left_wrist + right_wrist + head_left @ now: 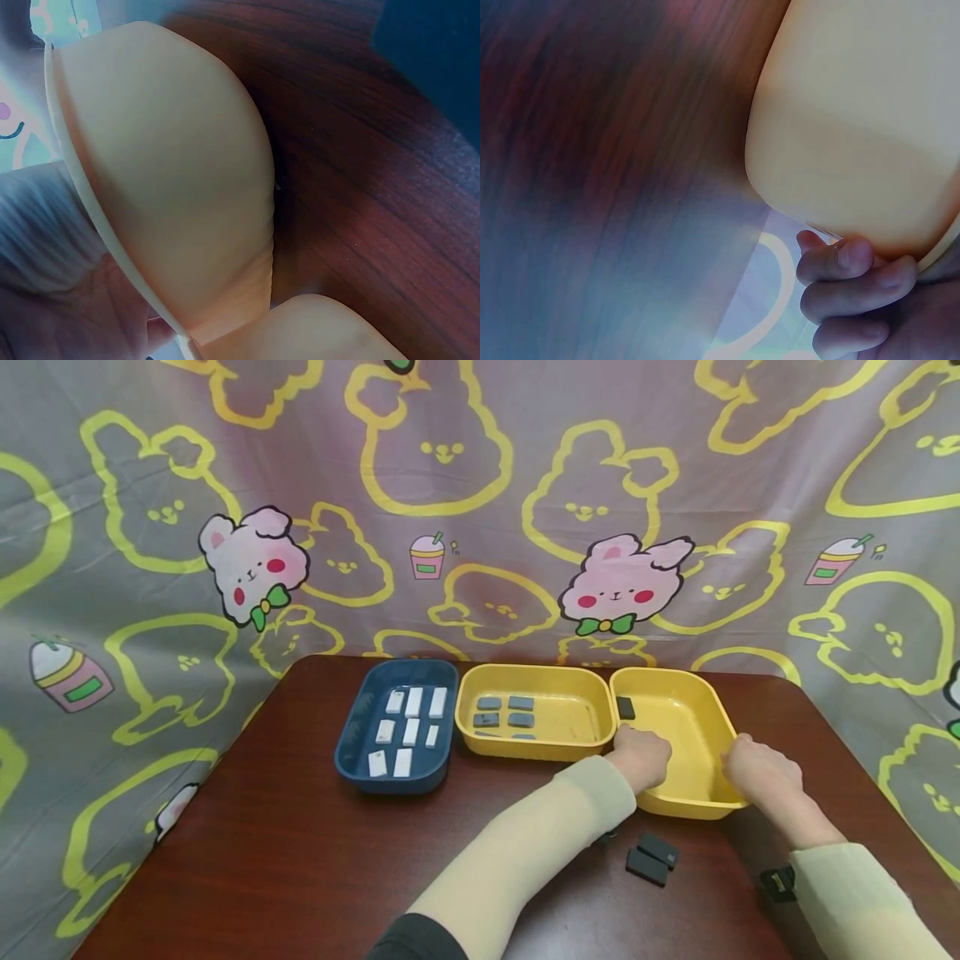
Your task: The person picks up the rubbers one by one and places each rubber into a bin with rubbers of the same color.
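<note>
A yellow plastic bin (pixel 678 752) stands at the right of the table, with one black block (pixel 625 708) at its far left corner. My left hand (pixel 643 758) grips the bin's left rim. On the opposite side my right hand (pixel 765 772) holds the right rim. In the right wrist view the curled fingers (pixel 847 262) lie against the bin's outer wall (pixel 847 135). The left wrist view shows the bin's wall (pixel 172 165) large, with the palm (pixel 97 315) partly behind its rim.
Two black blocks (pixel 647 866) lie overlapping on the brown table (pixel 300 860), nearer than the bin. A second yellow bin (pixel 536 749) with several grey blocks (pixel 521 720) adjoins it on the left. Beyond that is a blue bin (pixel 397 783) with several white blocks (pixel 412 702). A patterned curtain (pixel 480 527) hangs behind.
</note>
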`<state>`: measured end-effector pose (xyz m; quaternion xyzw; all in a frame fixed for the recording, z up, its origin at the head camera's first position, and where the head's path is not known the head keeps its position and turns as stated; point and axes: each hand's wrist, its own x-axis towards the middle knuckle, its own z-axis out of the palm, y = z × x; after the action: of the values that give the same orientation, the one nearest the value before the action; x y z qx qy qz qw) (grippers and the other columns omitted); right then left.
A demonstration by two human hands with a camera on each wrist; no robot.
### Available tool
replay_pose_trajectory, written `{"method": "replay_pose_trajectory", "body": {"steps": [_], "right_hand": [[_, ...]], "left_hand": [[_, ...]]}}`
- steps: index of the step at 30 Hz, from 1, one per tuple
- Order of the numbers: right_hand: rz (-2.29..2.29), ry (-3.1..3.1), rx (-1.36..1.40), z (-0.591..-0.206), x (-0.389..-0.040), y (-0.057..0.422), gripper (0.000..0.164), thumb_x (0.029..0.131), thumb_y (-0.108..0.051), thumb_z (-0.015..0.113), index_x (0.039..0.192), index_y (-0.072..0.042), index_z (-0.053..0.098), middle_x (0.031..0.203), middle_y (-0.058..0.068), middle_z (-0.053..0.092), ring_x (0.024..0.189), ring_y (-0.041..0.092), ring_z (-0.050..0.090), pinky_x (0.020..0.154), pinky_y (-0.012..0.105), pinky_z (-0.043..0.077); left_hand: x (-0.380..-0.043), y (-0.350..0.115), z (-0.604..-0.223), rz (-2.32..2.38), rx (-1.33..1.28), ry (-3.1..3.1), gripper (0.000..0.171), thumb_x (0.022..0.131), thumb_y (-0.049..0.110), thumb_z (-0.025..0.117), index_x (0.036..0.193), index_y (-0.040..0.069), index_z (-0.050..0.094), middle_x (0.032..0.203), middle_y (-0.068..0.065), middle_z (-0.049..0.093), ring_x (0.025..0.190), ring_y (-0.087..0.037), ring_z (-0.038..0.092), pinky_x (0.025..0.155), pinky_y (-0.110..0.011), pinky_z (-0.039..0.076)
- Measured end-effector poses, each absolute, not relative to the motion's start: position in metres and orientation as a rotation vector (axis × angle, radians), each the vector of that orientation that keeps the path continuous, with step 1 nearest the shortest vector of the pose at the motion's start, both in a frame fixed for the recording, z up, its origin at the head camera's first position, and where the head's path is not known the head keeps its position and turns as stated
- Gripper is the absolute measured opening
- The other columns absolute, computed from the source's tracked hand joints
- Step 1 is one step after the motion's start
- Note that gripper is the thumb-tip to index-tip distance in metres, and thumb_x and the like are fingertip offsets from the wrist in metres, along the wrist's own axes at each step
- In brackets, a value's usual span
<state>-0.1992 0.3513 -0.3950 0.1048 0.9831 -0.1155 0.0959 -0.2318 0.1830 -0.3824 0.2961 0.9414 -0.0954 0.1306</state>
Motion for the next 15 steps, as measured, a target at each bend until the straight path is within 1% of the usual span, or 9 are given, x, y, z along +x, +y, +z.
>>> {"method": "replay_pose_trajectory", "body": {"steps": [4, 7, 10, 13, 15], "right_hand": [[-0.339, 2.923, 0.295, -0.396, -0.200, 0.351, 0.039, 0.099, -0.018, 0.041, 0.106, 0.021, 0.038, 0.067, 0.015, 0.045, 0.062, 0.032, 0.049, 0.055, 0.041, 0.041], [-0.342, 2.927, 0.286, -0.397, -0.199, 0.352, 0.038, 0.099, -0.017, 0.042, 0.103, 0.020, 0.039, 0.067, 0.014, 0.045, 0.061, 0.031, 0.049, 0.055, 0.041, 0.040], [-0.343, 2.926, 0.280, -0.398, -0.199, 0.353, 0.038, 0.099, -0.018, 0.041, 0.103, 0.021, 0.039, 0.066, 0.013, 0.044, 0.060, 0.031, 0.048, 0.055, 0.040, 0.040], [-0.340, 2.926, 0.273, -0.398, -0.198, 0.354, 0.042, 0.099, -0.018, 0.041, 0.107, 0.023, 0.037, 0.067, 0.014, 0.044, 0.061, 0.031, 0.048, 0.055, 0.042, 0.040], [-0.343, 2.928, 0.269, -0.398, -0.197, 0.354, 0.044, 0.099, -0.017, 0.042, 0.109, 0.025, 0.036, 0.067, 0.014, 0.044, 0.061, 0.031, 0.048, 0.055, 0.043, 0.041]], "left_hand": [[-0.234, 0.181, -0.383, -0.261, 0.875, 2.730, 0.017, 0.100, 0.031, 0.051, 0.111, 0.036, 0.064, 0.109, 0.016, 0.063, 0.099, -0.004, 0.054, 0.099, -0.029, 0.030], [-0.236, 0.178, -0.383, -0.255, 0.928, 2.725, 0.015, 0.099, 0.029, 0.052, 0.107, 0.034, 0.064, 0.105, 0.015, 0.063, 0.094, -0.004, 0.053, 0.097, -0.029, 0.032], [-0.238, 0.174, -0.382, -0.248, 1.012, 2.724, 0.010, 0.097, 0.027, 0.056, 0.101, 0.031, 0.063, 0.096, 0.014, 0.062, 0.086, -0.005, 0.052, 0.088, -0.029, 0.037], [-0.240, 0.168, -0.380, -0.260, 1.124, 2.722, 0.003, 0.095, 0.030, 0.058, 0.096, 0.029, 0.062, 0.090, 0.012, 0.059, 0.081, -0.005, 0.052, 0.077, -0.029, 0.042], [-0.239, 0.163, -0.376, -0.297, 1.212, 2.726, 0.007, 0.095, 0.035, 0.059, 0.099, 0.029, 0.061, 0.091, 0.012, 0.058, 0.083, -0.005, 0.053, 0.073, -0.028, 0.044]]}}
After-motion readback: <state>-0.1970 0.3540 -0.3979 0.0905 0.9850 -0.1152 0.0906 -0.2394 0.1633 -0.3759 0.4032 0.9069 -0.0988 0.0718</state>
